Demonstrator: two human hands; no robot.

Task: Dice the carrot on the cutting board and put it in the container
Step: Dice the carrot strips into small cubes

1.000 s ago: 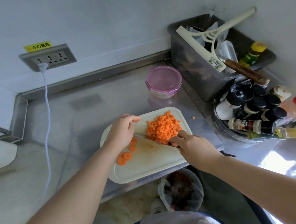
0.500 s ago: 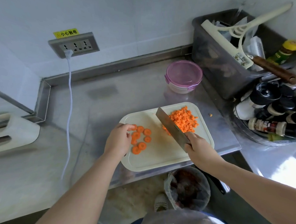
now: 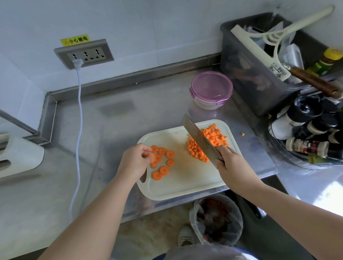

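Observation:
A cream cutting board lies on the steel counter. A heap of diced carrot sits at its far right. Several round carrot slices lie on its left side. My left hand pinches one slice among them with thumb and fingertips. My right hand grips the handle of a cleaver, whose blade is raised and tilted over the diced heap. The round container with a purple lid stands shut behind the board.
A grey bin with a squeegee and bottles stands at the back right, spice jars beside it. A white cord hangs from the wall socket at left. A lined waste bin sits below the counter edge. One carrot bit lies on the counter.
The cleaver has lifted off the board and off the diced heap. My left hand has drawn the slices apart and taken hold of one. The camera view has shifted left.

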